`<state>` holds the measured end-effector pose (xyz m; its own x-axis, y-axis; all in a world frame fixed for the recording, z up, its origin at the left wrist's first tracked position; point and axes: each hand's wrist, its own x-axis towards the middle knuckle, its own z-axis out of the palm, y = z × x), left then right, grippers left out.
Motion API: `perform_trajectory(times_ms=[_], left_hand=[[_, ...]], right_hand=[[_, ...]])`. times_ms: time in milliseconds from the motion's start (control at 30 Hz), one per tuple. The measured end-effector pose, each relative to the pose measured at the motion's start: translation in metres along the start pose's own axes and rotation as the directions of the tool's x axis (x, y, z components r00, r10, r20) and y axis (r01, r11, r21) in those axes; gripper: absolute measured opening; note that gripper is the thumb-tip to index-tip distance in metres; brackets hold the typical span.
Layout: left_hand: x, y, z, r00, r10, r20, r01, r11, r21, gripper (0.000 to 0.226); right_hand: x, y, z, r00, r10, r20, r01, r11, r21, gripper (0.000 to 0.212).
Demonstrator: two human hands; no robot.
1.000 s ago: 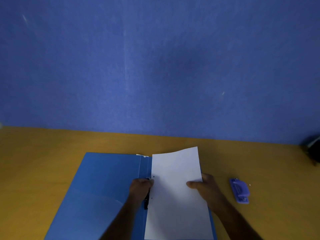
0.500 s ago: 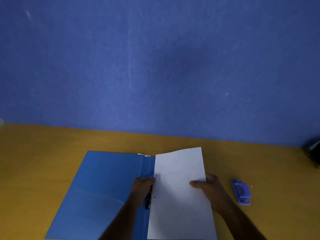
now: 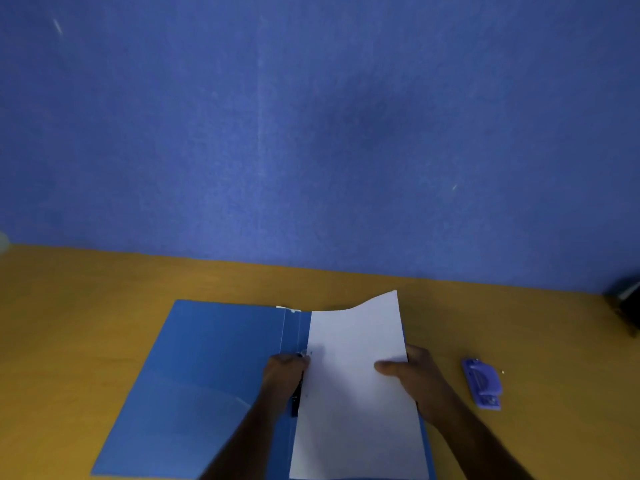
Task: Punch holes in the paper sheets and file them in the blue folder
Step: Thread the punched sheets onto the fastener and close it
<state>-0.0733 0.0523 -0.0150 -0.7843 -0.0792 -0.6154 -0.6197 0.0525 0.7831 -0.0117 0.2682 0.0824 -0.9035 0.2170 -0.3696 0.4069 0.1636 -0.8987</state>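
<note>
Two hands (image 3: 285, 374) (image 3: 419, 379) grip the white punched paper sheet (image 3: 356, 393), fingers threading holes onto the open blue card folder (image 3: 207, 375) clip; next, press down

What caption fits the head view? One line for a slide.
Both hands seat a punched paper sheet onto the open blue folder; hole punch rests at right.

A dim blue wall (image 3: 311, 133) rises behind an ochre wooden table (image 3: 86, 323) — light low.
</note>
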Motion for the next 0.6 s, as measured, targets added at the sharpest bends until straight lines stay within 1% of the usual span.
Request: perform_trajectory(times_ms=[67,167,233,300,400,433,600], left_hand=[[0.0,0.001,0.001,1.0,0.011,0.012,-0.011,0.999,0.032,0.024],[0.0,-0.001,0.002,0.999,0.045,-0.01,-0.044,0.997,0.056,0.036],[-0.001,-0.003,0.001,0.998,0.064,-0.003,-0.063,0.994,0.086,0.039],[-0.002,-0.003,-0.003,0.997,0.066,0.035,-0.069,0.994,0.088,0.03],[-0.001,-0.002,-0.012,0.994,0.061,0.096,-0.073,0.989,0.131,0.004],[-0.001,-0.001,-0.015,0.991,0.057,0.121,-0.077,0.984,0.163,0.004],[-0.004,0.0,-0.027,0.977,0.007,0.215,-0.059,0.97,0.236,0.021]], right_hand=[[0.0,0.001,-0.002,1.0,-0.001,-0.007,0.001,1.0,0.005,0.017],[0.001,0.003,-0.005,1.0,-0.003,-0.005,0.003,1.0,-0.007,0.016],[0.001,0.004,-0.008,1.0,-0.003,-0.013,0.003,1.0,-0.017,0.015],[0.001,0.004,-0.01,1.0,-0.01,-0.009,0.01,1.0,-0.018,0.016],[0.002,0.007,-0.013,1.0,-0.008,-0.008,0.007,1.0,-0.021,0.018],[0.003,0.008,-0.014,1.0,-0.003,-0.009,0.002,1.0,-0.024,0.019],[0.005,0.012,-0.013,1.0,0.012,0.001,-0.012,0.999,-0.037,0.017]])
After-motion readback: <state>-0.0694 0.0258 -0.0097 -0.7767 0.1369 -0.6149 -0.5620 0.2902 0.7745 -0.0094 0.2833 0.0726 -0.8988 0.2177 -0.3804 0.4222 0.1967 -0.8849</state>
